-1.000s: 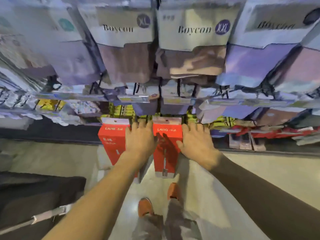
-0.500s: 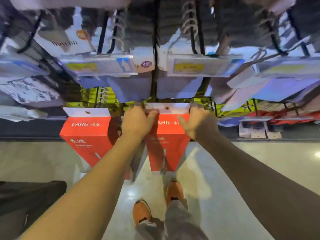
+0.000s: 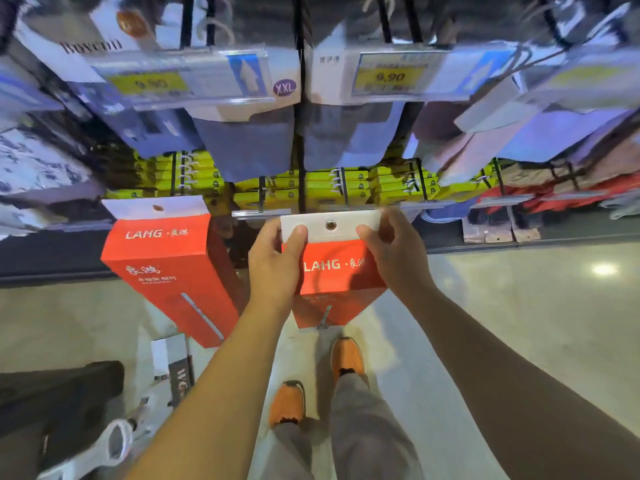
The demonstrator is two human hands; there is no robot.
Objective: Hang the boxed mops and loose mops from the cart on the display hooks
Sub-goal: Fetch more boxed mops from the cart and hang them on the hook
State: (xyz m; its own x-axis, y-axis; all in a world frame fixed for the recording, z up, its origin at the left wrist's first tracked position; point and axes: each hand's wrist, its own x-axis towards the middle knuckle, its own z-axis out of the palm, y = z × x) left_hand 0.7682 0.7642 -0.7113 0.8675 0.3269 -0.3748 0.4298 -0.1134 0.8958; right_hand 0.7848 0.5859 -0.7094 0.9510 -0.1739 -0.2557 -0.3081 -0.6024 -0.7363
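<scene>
Shoes in orange, with grey trouser legs above them, are seen nearest, planted on a pale glossy floor. At the lower left a dark bulk is seen with a white loop handle in front of it; what the bulk is cannot be told. A small white and black box is seen just beyond it, low by the floor.

Both forearms are stretched forward and up to a red boxed mop marked LAHG, which is held upright before the lowest row of the display. Its white header tab is gripped at both ends. The left hand is closed on the tab's left edge, with the thumb laid on the front and the fingers hidden behind. The right hand is closed on the right edge, with the thumb on the front and the fingers curled over the corner. A round hole is seen in the middle of the tab; whether a hook passes through it cannot be told.

Just to the left, apart from the held box, a second red boxed mop is hung by its own white tab.

Behind both, rows of yellow packs are hung on pegs. Higher up, grey packets are suspended, one bearing a purple XXL sticker. Two clear-fronted price tags reading 9.90 are mounted in front of them.
</scene>
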